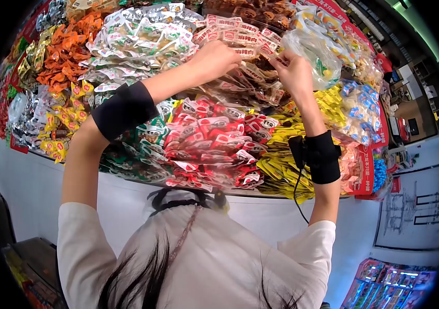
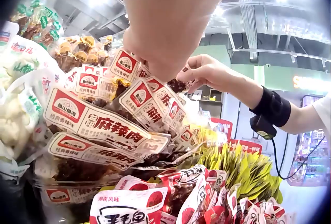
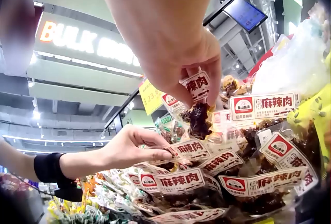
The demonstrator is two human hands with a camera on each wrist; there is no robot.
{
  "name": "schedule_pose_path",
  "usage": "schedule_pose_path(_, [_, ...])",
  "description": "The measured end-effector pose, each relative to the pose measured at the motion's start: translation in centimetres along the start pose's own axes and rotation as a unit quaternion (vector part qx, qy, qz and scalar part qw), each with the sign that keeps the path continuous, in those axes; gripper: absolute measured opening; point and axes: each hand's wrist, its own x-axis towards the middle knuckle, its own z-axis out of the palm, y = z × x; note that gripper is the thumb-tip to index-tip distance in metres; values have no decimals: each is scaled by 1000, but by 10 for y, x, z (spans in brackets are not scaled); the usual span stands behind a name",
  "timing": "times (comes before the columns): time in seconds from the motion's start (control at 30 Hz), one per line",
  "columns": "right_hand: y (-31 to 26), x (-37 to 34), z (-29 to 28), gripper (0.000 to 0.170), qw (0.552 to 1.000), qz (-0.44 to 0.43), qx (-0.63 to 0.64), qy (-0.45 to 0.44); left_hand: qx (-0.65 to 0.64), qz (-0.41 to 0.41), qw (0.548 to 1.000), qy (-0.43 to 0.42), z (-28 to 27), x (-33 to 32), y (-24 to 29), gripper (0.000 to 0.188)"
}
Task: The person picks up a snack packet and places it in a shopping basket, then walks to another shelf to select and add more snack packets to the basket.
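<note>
Both hands are over a heap of small clear snack packets [image 1: 230,32] with white-and-red labels and dark brown contents. Thumb and fingers of my right hand [image 1: 297,74] pinch one packet [image 3: 199,120], which hangs upright above the others in the right wrist view. To its left, my left hand [image 1: 215,63] has its fingers bent and pinches the label end of another packet [image 3: 190,150] lying on the heap. In the left wrist view that hand's fingertips are hidden behind the hand, while the right hand [image 2: 202,73] shows beyond it.
A thin clear plastic bag [image 1: 315,57] lies just right of the right hand. Around the heap are white packets [image 1: 139,38], red-and-white packets [image 1: 204,136], yellow packets [image 1: 284,165] and orange packets [image 1: 70,51]. A yellow price card [image 3: 150,98] stands behind.
</note>
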Motion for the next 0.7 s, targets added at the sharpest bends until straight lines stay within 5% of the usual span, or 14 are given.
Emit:
schedule_pose_path(0.37, [1,11,15,24,994,45,4,-102,22,-19,999,21,1,-4,3,12])
schedule_pose_path(0.7, [3,20,24,24,993,63,63,-83,-5,-13,1000,26,3,-5,2,17])
